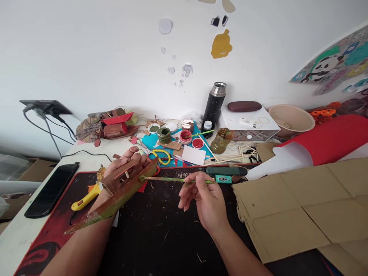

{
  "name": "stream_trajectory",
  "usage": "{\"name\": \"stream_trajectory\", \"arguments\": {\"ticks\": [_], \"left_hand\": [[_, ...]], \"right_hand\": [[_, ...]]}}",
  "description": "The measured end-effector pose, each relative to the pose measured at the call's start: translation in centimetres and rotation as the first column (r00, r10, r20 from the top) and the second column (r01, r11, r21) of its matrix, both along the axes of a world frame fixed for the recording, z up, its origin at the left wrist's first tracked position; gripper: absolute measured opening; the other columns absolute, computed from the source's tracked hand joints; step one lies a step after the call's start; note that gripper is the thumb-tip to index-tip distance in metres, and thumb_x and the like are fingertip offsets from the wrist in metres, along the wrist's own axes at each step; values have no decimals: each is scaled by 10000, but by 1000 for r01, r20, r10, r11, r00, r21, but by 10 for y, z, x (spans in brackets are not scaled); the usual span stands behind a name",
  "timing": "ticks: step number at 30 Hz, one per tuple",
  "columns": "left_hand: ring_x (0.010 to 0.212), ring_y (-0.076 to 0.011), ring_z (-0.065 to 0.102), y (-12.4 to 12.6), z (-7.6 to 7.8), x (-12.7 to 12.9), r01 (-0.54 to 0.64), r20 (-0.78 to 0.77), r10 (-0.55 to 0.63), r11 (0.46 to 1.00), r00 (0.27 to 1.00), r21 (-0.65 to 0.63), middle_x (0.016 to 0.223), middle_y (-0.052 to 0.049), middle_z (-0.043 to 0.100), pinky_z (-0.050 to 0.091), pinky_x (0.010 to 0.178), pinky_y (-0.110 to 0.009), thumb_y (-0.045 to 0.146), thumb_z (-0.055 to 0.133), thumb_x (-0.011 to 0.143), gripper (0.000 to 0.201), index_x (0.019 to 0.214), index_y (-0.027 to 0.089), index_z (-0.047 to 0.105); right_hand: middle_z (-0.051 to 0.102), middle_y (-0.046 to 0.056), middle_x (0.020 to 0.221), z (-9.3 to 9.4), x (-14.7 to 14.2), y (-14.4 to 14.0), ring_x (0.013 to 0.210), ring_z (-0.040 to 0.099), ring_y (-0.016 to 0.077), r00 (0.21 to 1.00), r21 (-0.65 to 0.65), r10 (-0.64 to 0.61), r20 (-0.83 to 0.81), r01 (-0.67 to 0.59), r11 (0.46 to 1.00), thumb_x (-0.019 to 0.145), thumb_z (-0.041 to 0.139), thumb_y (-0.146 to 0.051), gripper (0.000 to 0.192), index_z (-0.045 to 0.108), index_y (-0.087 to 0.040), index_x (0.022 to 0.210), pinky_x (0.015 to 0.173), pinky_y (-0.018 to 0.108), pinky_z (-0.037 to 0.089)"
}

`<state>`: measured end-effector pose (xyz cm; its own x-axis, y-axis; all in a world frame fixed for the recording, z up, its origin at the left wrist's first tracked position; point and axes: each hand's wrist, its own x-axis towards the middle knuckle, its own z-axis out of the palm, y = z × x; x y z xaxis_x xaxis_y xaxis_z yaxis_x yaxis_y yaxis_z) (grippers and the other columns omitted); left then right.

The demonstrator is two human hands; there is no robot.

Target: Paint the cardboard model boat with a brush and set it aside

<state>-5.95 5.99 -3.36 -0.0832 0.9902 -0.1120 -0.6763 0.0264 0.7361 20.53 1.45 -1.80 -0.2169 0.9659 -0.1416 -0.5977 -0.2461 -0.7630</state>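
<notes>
My left hand grips a brown and green model boat from behind, tilting it over the dark desk mat. Most of that hand's palm is hidden by the boat. Between the thumb and fingers of my right hand is a thin paintbrush, stained green. Its tip touches the boat's side near the raised end. Behind the hands stand an open jar of dark green paint and a jar of red paint with a second green brush lying across it.
A yellow glue gun and a black phone lie at the left. Folded cardboard covers the right side. A black thermos and a murky jar stand at the back, beside yellow-handled scissors. Another model boat sits back left.
</notes>
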Motion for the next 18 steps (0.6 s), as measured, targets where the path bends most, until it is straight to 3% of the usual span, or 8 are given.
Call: {"name": "stream_trajectory", "arguments": {"ticks": [8, 18], "left_hand": [[725, -210, 624, 1, 3, 0, -6, -4, 6, 999, 1000, -43, 644, 53, 557, 549, 799, -393, 280, 870, 766, 304, 1011, 243, 693], [731, -215, 649, 2, 1, -7, -15, 10, 15, 997, 1000, -69, 653, 48, 588, 588, 810, -406, 262, 870, 702, 315, 936, 263, 658]], "right_hand": [[815, 43, 671, 2, -2, -6, 445, 739, 175, 996, 20, 87, 12, -87, 996, 1007, 807, -705, 525, 764, -192, 905, 423, 222, 547], [815, 52, 685, -2, 5, 9, 510, 774, 200, 984, -76, -138, 114, 147, 986, 929, 872, -738, 563, 789, -182, 910, 418, 227, 560]]}}
